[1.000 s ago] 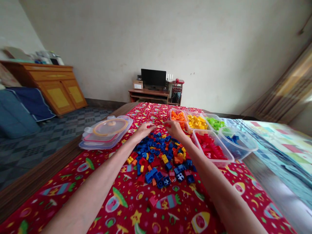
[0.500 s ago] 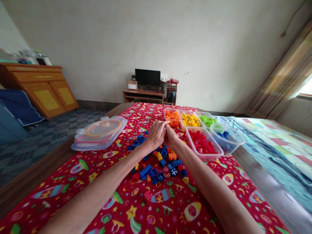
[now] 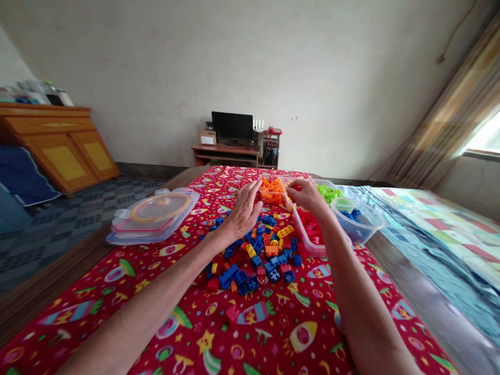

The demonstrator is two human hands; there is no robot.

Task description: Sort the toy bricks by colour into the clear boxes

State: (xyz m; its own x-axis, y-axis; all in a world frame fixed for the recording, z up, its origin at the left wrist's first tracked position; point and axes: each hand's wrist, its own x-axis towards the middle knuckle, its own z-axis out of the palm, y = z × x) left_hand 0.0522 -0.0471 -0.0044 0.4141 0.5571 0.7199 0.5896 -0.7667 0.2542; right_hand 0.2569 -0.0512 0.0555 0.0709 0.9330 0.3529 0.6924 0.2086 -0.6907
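My left hand (image 3: 245,211) hovers over the far side of a pile of mixed toy building bricks (image 3: 255,250), mostly blue with some orange, yellow and red. Its fingers are stretched out and the thumb stands apart, with nothing visible in it. My right hand (image 3: 308,195) is above the container of yellow bricks, largely covering it. Its fingers are bent together at the tips; whatever they may hold is hidden. Orange bricks (image 3: 272,191) fill the container between both hands. Under my right wrist stands a clear container of red bricks (image 3: 308,225).
Green bricks (image 3: 328,193) and a round tub (image 3: 364,223) with blue bricks lie to the right. Stacked clear lids (image 3: 156,214) rest on the left. One red brick (image 3: 232,314) sits nearer me on the patterned red cloth (image 3: 156,323). A bed (image 3: 441,239) adjoins the table's right side.
My hands were together above the pile and have parted. The right moved to the right, over the yellow bricks' container; the left stayed near the pile and its fingers straightened.
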